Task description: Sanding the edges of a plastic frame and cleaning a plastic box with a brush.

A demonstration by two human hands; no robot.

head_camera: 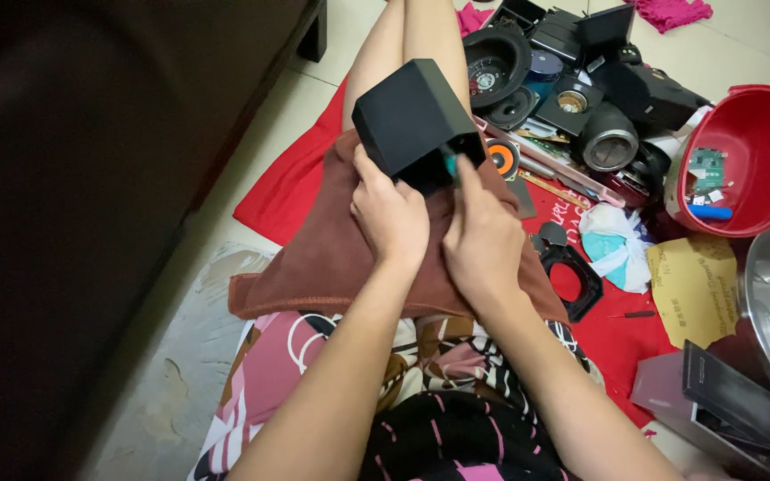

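Carefully: your left hand grips the matte black plastic speaker box tilted over the brown towel on your lap, your right hand pinches a teal-handled tool at its open underside, so keep the box braced and the tool square

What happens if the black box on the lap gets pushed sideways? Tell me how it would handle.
The black box looks rigid, with flat faces and sharp edges, so it would probably slide or tip rather than roll. It rests on a soft brown towel, which likely grips it somewhat. Both the left hand and right hand steady it, suggesting it could topple otherwise.
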